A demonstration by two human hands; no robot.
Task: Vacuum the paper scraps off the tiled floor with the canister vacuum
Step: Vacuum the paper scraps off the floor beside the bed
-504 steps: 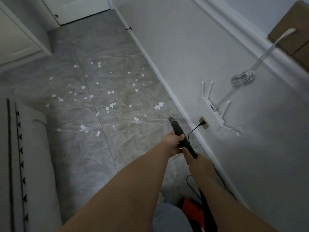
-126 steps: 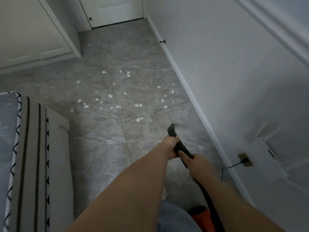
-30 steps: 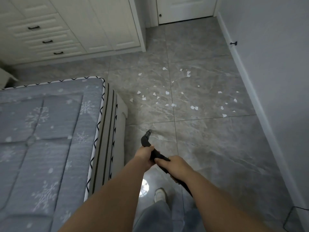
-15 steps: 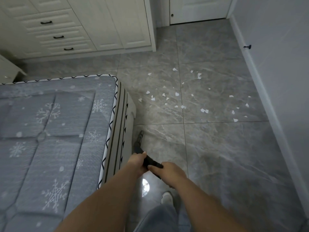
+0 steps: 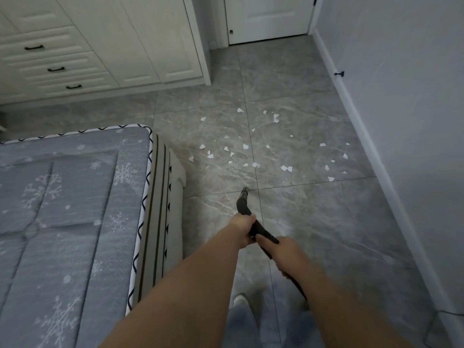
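I've swung the vacuum nozzle (image 5: 244, 192) away from the mattress (image 5: 72, 222) corner (it pointed there) toward the paper scraps (image 5: 253, 156); fewer remain.

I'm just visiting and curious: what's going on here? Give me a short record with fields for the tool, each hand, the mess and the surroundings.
tool: black vacuum hose nozzle, tip pointing at the floor, short of the scraps
left hand: grips the nozzle further forward
right hand: grips it behind the left
mess: white paper scraps scattered on the grey tiled floor ahead
surroundings: mattress at left, white drawers beyond, closed door at the far end
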